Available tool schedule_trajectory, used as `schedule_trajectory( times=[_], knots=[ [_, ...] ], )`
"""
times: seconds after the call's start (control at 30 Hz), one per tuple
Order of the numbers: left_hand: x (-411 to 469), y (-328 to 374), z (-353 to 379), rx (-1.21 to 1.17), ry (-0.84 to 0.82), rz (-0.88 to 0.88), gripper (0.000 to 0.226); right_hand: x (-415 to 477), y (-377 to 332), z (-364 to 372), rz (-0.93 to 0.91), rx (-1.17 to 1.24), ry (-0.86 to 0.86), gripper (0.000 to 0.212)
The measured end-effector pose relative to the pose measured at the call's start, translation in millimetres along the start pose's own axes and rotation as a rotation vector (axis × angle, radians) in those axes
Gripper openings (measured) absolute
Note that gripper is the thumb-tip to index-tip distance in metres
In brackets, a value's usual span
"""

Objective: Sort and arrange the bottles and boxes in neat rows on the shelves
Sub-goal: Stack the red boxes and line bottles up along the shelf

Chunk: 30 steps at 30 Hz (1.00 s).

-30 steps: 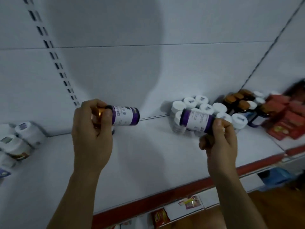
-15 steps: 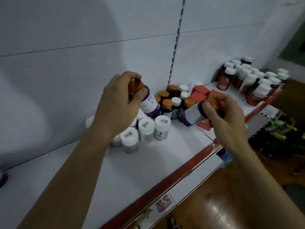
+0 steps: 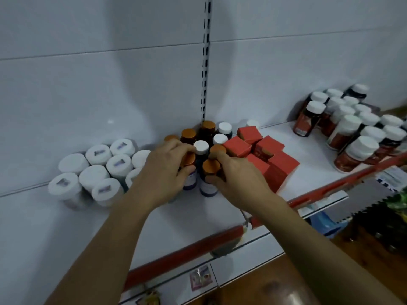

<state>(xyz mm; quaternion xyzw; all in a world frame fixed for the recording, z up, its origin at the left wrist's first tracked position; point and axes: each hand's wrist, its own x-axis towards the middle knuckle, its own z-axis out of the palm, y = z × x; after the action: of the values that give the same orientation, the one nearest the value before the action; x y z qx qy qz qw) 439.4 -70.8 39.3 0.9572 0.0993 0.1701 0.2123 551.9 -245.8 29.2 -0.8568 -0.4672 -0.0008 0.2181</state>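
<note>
Two upright neighbours: my left hand [image 3: 163, 175] grips the left bottle [image 3: 189, 172], my right hand [image 3: 239, 176] the right bottle [image 3: 209, 179], axes vertical.

Left hand [image 3: 163, 175] and right hand [image 3: 239, 175] half-hide their orange-capped bottles [image 3: 211, 166]; labels unreadable.

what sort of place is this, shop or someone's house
Most likely a shop, perhaps a pharmacy or health-products store. A white metal shelf with a red edge strip and a slotted upright carries many identical goods in groups: white-capped jars, orange-capped bottles and red boxes.
</note>
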Motion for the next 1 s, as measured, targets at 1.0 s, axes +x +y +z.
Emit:
schedule_trajectory(
  times=[1.0],
  knots=[
    [262.2,121.8,100.7,0.403,-0.651,-0.143,0.053,-18.8,224.1,-117.7,0.283,0.108,0.200,0.014]
  ],
)
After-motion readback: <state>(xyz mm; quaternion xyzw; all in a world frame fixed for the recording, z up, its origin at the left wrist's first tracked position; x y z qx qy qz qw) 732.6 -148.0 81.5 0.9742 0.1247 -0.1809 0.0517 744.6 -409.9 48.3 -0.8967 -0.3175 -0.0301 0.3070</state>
